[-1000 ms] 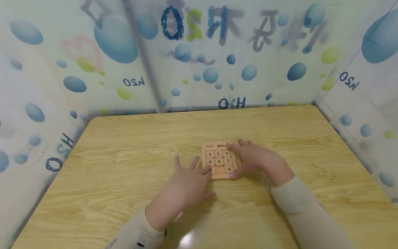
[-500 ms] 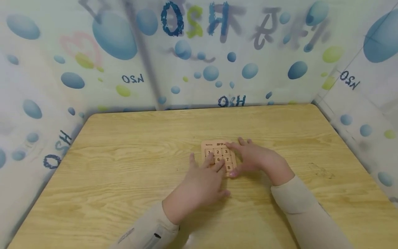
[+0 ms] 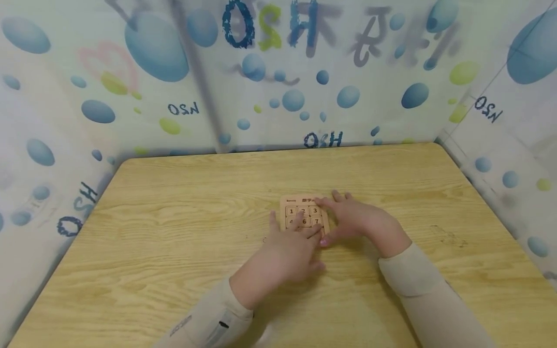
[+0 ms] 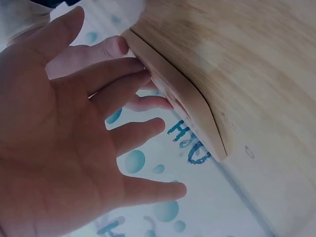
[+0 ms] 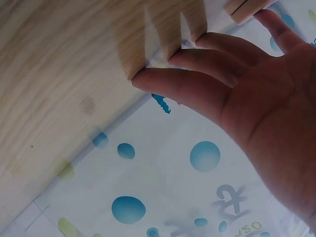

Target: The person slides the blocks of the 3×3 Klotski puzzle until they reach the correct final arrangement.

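Several numbered tiles [image 3: 315,210] sit in a board [image 3: 283,205], left hand [image 3: 285,256] over it with fingers spread, right hand [image 3: 357,220] gripping its side

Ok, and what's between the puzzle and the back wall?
Between the puzzle and the back wall, the head view shows only a bare stretch of wood-grain table, with nothing standing on it.
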`<state>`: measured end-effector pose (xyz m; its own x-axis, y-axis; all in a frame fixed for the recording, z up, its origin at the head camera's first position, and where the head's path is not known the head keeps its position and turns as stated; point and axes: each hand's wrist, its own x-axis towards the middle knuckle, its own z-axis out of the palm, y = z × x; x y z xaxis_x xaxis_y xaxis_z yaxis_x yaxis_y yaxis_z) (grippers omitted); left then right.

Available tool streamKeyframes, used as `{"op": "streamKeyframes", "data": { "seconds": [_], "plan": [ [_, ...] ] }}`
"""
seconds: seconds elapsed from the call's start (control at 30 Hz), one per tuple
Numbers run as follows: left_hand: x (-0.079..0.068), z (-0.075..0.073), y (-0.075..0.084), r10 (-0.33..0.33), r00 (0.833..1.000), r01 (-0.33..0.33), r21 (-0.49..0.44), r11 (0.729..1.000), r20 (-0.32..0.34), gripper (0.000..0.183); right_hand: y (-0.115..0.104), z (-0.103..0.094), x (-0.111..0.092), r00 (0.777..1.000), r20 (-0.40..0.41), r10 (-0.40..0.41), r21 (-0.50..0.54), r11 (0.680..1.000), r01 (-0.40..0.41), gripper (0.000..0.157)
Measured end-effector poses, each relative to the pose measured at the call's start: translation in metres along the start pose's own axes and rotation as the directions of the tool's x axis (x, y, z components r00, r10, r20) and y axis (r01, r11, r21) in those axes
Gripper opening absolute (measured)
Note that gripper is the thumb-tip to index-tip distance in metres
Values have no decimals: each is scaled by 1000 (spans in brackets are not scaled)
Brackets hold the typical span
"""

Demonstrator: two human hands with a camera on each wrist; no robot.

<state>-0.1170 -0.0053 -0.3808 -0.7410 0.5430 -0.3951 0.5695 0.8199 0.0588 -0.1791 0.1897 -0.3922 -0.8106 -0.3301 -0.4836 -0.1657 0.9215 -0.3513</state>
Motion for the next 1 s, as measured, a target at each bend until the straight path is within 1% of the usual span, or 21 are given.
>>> {"op": "streamKeyframes", "data": {
  "seconds": [0.23, 0.3, 0.4, 0.53, 0.67, 0.77, 0.87, 0.93, 1.0],
  "plan": [
    [-17, 1, -12, -59, 998, 59, 20, 998, -8, 72, -3, -1, -1, 1000, 4, 11, -7, 1000, -11, 115],
    [-20, 1, -14, -62, 998, 62, 15, 998, -13, 71, -4, -1, -1, 1000, 7, 11, -12, 1000, -11, 115],
    [-17, -1, -14, -43, 999, 43, 9, 999, -23, 73, -5, -1, -1, 1000, 9, 10, -16, 1000, -10, 114],
    [-4, -2, -13, 5, 999, -5, 0, 1000, -33, 74, -4, 1, 0, 1000, 9, -3, -11, 1000, 3, 113],
    [5, -3, -12, 23, 1000, -23, -47, 999, 2, 74, -4, 3, 2, 1000, 19, -9, -3, 1000, 9, 112],
    [5, -4, -11, 29, 999, -25, -112, 993, 33, 69, -5, 2, 3, 1000, 15, -20, -13, 1000, 20, 111],
    [2, -7, -11, 48, 997, -39, -158, 987, 56, 60, -5, 1, 3, 1000, 7, -19, -28, 999, 19, 112],
    [-1, -10, -11, 62, 996, -51, -165, 985, 64, 56, -4, 1, 2, 1000, 7, -10, -29, 1000, 11, 112],
    [-3, -13, -12, 53, 997, -44, -148, 988, 59, 56, -2, 1, 1, 1000, 10, -3, -24, 1000, 4, 112]
  ]
}}
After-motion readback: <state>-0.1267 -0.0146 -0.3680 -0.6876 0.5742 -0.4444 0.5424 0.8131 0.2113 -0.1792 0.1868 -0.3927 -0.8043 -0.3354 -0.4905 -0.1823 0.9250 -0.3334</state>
